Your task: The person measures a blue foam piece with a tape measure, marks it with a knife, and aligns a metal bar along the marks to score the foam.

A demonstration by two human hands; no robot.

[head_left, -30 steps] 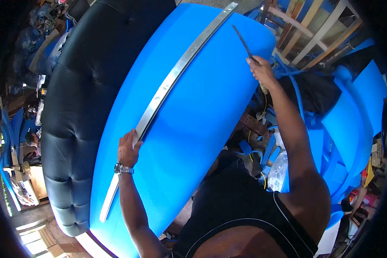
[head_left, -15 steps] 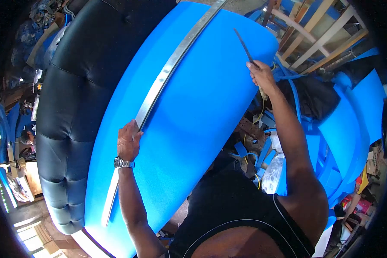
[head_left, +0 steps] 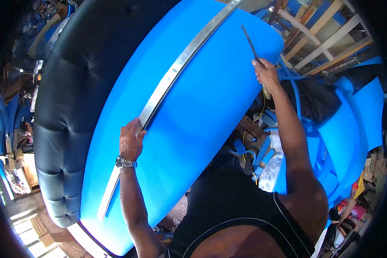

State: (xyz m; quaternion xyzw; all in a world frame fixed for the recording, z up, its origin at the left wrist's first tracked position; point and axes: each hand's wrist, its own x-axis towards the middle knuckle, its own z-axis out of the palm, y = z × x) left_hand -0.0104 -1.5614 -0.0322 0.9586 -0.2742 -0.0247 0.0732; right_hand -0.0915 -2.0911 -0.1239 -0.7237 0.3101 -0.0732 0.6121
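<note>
A large blue foam sheet lies over a black tufted cushion. A long metal straightedge runs along the foam from the near left to the far top. My left hand, with a wristwatch, presses down on the straightedge near its lower part. My right hand grips a long thin blade at the foam's right edge, with the blade pointing up and away over the foam.
Blue foam offcuts and strips are piled at the right. Wooden chair frames stand at the back right. Scraps and a plastic bag litter the floor below the foam. Clutter fills the left edge.
The view has shifted slightly. My right hand with the blade has moved a little to the right and down along the foam's edge. My left hand stays on the straightedge.
</note>
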